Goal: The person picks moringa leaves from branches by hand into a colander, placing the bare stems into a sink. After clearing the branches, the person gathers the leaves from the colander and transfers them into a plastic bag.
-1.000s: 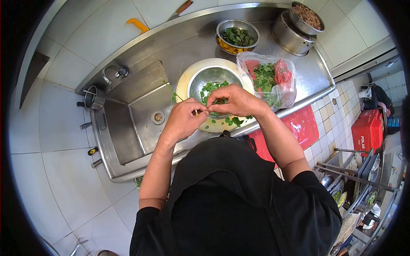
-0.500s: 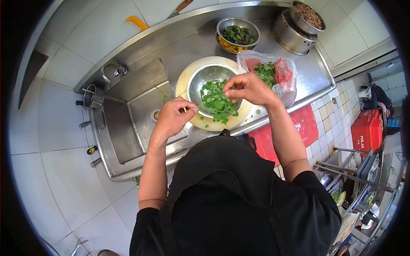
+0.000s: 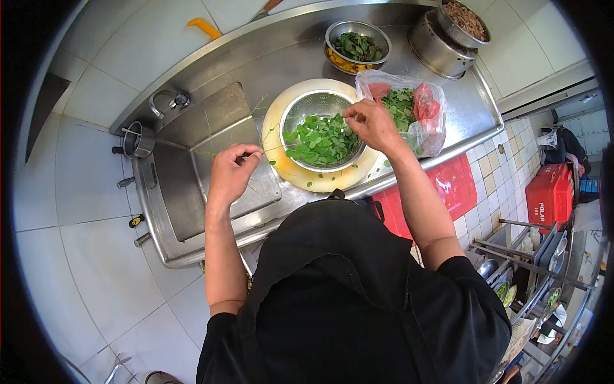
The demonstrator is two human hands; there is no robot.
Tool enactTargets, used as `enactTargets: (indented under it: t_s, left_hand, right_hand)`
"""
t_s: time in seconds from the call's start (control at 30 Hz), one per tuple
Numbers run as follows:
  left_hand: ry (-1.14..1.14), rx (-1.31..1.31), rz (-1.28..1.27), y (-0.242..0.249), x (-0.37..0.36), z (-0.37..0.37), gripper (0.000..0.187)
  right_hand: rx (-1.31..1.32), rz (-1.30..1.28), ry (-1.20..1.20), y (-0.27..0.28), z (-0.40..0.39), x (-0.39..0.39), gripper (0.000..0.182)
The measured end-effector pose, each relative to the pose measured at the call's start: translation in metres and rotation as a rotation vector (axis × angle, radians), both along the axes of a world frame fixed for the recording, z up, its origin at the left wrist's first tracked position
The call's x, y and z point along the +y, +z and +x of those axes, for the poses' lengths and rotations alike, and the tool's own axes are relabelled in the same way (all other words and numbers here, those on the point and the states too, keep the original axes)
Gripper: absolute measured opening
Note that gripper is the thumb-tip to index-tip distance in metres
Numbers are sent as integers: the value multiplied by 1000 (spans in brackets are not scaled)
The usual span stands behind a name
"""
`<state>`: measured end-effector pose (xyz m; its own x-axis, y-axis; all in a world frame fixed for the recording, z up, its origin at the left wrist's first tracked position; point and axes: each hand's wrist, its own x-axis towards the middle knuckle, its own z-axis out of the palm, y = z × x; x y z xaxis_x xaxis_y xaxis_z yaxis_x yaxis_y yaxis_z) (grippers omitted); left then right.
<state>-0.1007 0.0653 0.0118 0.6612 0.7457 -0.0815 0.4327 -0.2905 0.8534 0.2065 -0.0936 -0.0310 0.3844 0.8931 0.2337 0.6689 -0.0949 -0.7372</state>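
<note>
A metal colander (image 3: 306,101) of small round green leaves (image 3: 322,142) sits on a round, pale yellow board (image 3: 281,105) at the sink's right side. My left hand (image 3: 235,171) is over the sink's edge, left of the colander, thumb and fingers pinched on a thin green stem (image 3: 211,128) that looks mostly bare. Over the colander's right rim, my right hand (image 3: 372,125) has its fingertips drawn together; what they hold, if anything, is hidden. Stray leaves lie on the board and the steel beside it.
An open plastic bag (image 3: 435,131) of leafy greens lies right of the colander. Behind it are stacked bowls (image 3: 358,48) with dark leaves and yellow pieces. A steel pot (image 3: 441,54) with a bowl on top stands back right. The sink basin (image 3: 182,192) and tap (image 3: 167,102) are left.
My left hand has moved left and slightly down, away from the colander, with the stem. My right hand has shifted slightly right. The leaves now lie more inside the colander.
</note>
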Motion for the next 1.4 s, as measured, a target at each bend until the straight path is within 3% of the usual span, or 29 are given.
enactTargets:
  t_s: [0.07,0.1,0.17,0.3,0.37,0.47,0.57,0.63,0.67,0.73,0.97,1.03,1.17,1.23,1.27,1.33,1.4]
  left_hand:
    - [23,25,-23,-1,-1,1,18]
    - [19,16,-5,-1,-1,2,16]
    - [15,7,12,-2,-3,5,15]
    - [44,16,35,-2,-8,16,17]
    - [66,49,55,-6,-9,23,18]
    - [15,58,100,-12,-9,40,24]
    - [21,46,7,-13,-7,61,25]
    - [16,54,10,-15,-3,77,24]
    - [9,65,14,-16,-1,86,23]
    - [-25,91,35,-24,4,105,23]
    - [-62,159,1,-35,8,140,18]
    - [-63,140,-6,-41,9,141,18]
    - [-34,107,5,-56,17,140,19]
    - [-21,94,6,-50,18,140,19]
    - [-18,92,10,-46,19,138,18]
    - [-14,91,15,-39,19,132,17]
    - [-12,45,35,-36,21,123,20]
  right_hand:
    - [1,-264,-30,7,-2,-1,14]
    - [0,-265,-31,1,-3,-1,14]
    - [-388,-489,68,-18,-8,2,16]
    - [-679,-609,79,-29,-29,5,26]
    - [-683,-616,92,-37,-27,8,26]
    - [-618,-636,74,-39,-20,8,21]
    - [-452,-467,61,-32,-9,1,16]
    - [-191,-274,114,-25,-2,-4,14]
    - [-194,-275,113,-22,-1,-6,14]
    - [174,-337,48,-14,-2,-10,15]
    - [491,-145,22,-35,9,-20,16]
    - [758,-190,-70,-30,7,-23,12]
    - [691,-87,-109,-41,7,-24,12]
    - [326,-120,-81,-41,6,-28,12]
    - [326,-119,-83,-42,5,-29,12]
    - [80,-90,-166,-42,4,-29,14]
    - [156,-164,-228,-34,6,-29,18]
